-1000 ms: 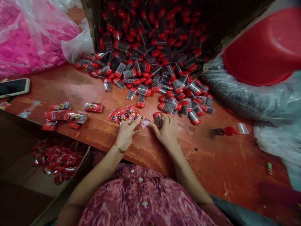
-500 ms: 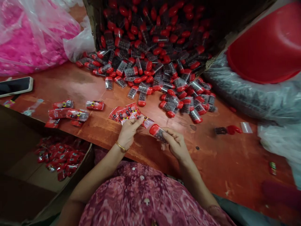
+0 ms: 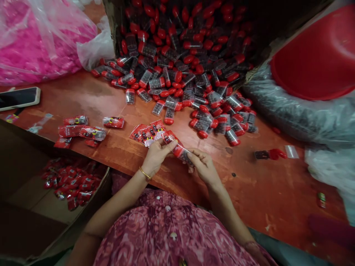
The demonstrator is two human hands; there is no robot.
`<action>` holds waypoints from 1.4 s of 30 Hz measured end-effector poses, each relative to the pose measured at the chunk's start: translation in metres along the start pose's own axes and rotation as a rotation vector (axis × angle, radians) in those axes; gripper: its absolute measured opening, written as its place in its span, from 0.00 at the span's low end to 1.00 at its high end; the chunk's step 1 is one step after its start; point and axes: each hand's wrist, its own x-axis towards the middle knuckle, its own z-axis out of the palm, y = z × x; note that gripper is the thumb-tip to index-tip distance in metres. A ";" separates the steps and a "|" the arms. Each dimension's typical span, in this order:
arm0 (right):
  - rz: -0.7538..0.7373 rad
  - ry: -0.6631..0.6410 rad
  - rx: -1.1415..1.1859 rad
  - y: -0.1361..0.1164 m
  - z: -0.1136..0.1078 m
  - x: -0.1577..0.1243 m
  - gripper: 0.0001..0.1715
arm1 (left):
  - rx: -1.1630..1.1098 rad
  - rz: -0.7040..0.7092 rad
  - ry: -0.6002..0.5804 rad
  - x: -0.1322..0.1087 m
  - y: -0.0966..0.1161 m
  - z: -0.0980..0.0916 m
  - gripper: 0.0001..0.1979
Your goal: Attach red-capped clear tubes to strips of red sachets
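My left hand (image 3: 155,157) pinches a red printed sleeve (image 3: 169,137) with dark figures on it. My right hand (image 3: 203,166) grips a small clear container (image 3: 185,156) with a red cap and dark bits inside. The capped end of the container meets the sleeve between my hands; how deep it sits inside I cannot tell. Just beyond my left hand lies a fanned stack of the same sleeves (image 3: 146,133). To the left, several sleeved containers (image 3: 93,133) rest on the table, one of them (image 3: 113,122) apart from the others.
A large heap of red-capped containers (image 3: 172,83) spills from a dark box onto the table (image 3: 266,192). Below left, an open carton (image 3: 107,175) holds sleeved containers. A phone (image 3: 19,98), a bag of pink pieces (image 3: 41,44) and a red tub (image 3: 318,55) stand around.
The capped end of the container has come together with the sleeve, where a gap of clear film showed before. My left hand has shifted slightly right.
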 end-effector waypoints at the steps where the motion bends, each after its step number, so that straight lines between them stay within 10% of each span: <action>1: -0.014 -0.001 -0.007 0.001 0.001 0.001 0.18 | -0.010 0.015 0.004 0.000 -0.003 0.001 0.21; 8: -0.198 0.250 0.064 0.012 0.031 0.002 0.17 | -0.111 0.083 0.017 0.002 -0.015 0.010 0.19; 15: -0.079 0.047 0.082 0.015 0.033 0.007 0.20 | -0.115 0.059 -0.004 0.007 -0.012 0.007 0.16; 34: -0.162 0.146 0.135 0.022 0.042 0.019 0.21 | -0.103 -0.032 -0.131 0.003 -0.024 0.009 0.22; 42: -0.454 0.479 -0.673 0.015 -0.001 0.039 0.20 | -0.355 0.030 0.141 0.015 0.030 -0.027 0.15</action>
